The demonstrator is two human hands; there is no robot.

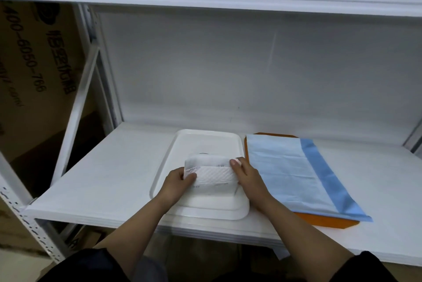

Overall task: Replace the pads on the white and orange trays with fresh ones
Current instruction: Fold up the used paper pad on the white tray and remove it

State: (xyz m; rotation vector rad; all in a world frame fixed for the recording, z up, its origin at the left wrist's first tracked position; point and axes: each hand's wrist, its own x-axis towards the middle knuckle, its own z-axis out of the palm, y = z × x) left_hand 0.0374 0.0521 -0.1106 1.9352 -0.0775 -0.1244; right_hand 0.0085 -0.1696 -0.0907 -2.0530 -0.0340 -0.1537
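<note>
White shelf (102, 167), left hand (177, 181), right hand (245, 175), both pinching folded pad (211, 173) over white tray (205, 140)

1. Left hand (177, 181) reaches toward 1 o'clock, thumb on top, fingers apparently curled beneath what it pinches.
2. Right hand (245, 175) reaches toward 11 o'clock, thumb pressed down, likewise gripping.
3. Both forearms bare.

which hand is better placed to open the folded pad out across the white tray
Right, probably. The right hand pinches the folded white pad's upper edge and has bare white tray beyond it. The left hand grips the near-left end, suited to anchoring.
</note>
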